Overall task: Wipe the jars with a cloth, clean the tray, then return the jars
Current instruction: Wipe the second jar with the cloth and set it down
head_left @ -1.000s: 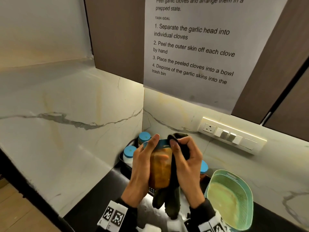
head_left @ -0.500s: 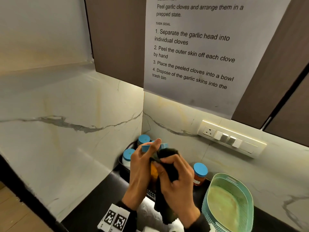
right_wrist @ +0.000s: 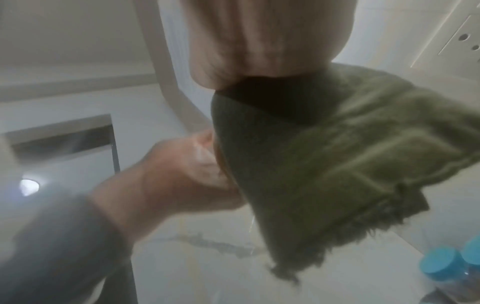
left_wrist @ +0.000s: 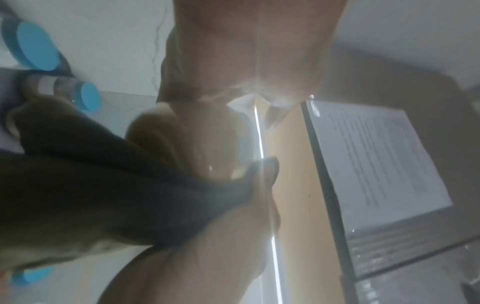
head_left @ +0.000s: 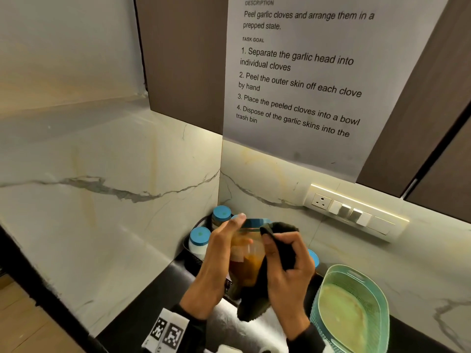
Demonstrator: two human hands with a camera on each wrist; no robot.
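Wiping has moved across the jar (head_left: 246, 261): half a second ago the right hand (head_left: 290, 270) had the cloth (head_left: 279, 248) bunched over the front of the glass and hid most of it, and now that hand sits on the jar's right side, so the amber contents and the pale label show again. A second ago the cloth was also on the right side but stretched up toward the blue lid (head_left: 256, 222), so the stroke seems to be working round and down the wall. The left hand (head_left: 216, 261) grips the jar with fingers curled round its left side and the thumb up at the lid, holding it in the air above the bench (head_left: 142, 309). The right hand pinches the dark cloth against the glass, with the loose end hanging below.

Two more blue-lidded jars (head_left: 200, 240) stand in the black tray (head_left: 190, 259) in the corner, and another lid peeks out behind the right hand. By my reading this jar is nearly done, while the tray cleaning and the return of the jars are not yet begun.
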